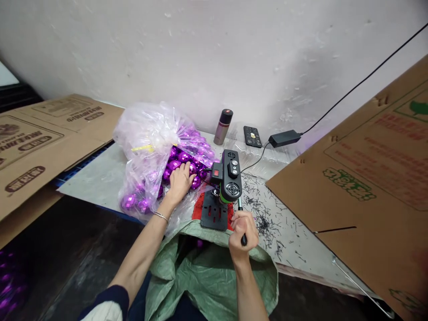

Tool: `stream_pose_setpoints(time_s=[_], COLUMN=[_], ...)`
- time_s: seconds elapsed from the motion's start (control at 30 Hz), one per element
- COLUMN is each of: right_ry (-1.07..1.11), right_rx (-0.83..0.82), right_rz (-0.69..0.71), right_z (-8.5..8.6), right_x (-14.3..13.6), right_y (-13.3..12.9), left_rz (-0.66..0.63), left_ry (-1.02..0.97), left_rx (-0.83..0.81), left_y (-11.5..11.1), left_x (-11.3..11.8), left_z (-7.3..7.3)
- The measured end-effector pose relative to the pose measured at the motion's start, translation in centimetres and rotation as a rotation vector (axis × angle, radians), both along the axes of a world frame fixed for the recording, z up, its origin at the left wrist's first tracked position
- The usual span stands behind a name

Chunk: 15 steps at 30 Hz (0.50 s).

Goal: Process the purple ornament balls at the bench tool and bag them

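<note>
My left hand [180,182] rests on a pile of shiny purple faceted balls [174,165], its fingers stretched over them and thumb apart; no ball is visibly gripped. The balls spill from the mouth of a clear plastic bag [143,129]. My right hand [244,232] is wrapped round the black-tipped lever handle [244,240] of a small black bench press machine [231,176] with a red switch and round vents. The machine stands on a slotted black base plate [214,210] over a red patch. Below its front edge an open green woven sack [214,272] hangs across my lap.
Behind the machine stand a spray can or bottle [223,127], a phone [252,136] and a power adapter [285,138] with cable. Small black pieces [264,218] litter the table's right side. Cardboard sheets [374,169] flank the right; another cardboard box [50,138] lies left.
</note>
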State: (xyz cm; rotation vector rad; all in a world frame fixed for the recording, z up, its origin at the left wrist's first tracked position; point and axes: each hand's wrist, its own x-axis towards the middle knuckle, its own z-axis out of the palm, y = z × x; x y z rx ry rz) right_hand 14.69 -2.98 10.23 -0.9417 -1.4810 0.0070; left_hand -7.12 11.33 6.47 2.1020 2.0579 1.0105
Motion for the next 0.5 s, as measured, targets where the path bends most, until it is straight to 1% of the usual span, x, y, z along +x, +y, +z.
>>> stream_pose_setpoints(time_s=[0.07,0.1,0.17,0.2,0.27,0.33,0.4,0.43,0.5], right_ry=[-0.006,-0.006,-0.006,-0.005,-0.005,-0.006,-0.001,0.004,0.018], right_rx=[-0.004,-0.004,-0.003,0.003,0.018,0.021,0.012,0.007,0.007], right_rz=[-0.004,-0.005,-0.002,0.0,0.002,0.002,0.003,0.004,0.003], right_z=[-0.2,-0.2,0.0,0.1,0.4,0.6,0.7,0.7,0.8], right_x=[0.0,0.0,0.0,-0.1,-0.1,-0.2,-0.2,-0.3,-0.3], right_y=[0.0,0.0,0.0,0.0,0.1,0.1,0.1,0.1,0.1], left_rz=[0.004,0.01,0.016,0.011,-0.015,-0.053,-0.095,-0.115,-0.161], left_ry=[0.058,0.055,-0.03,-0.111,-0.358,-0.698,-1.037,-1.167,-1.323], left_rx=[-0.098,-0.123,-0.122,-0.104,-0.069,-0.059,-0.081,-0.102,-0.166], left_y=[0.4,0.3,0.0,-0.3,-1.1,-2.6,-4.8,-6.0,-8.7], left_x=[0.5,0.7,1.0,0.9,0.4,-0.5,-1.4,-1.7,-1.7], left_z=[0.2,0.4,0.9,1.2,1.7,1.8,1.7,1.5,1.0])
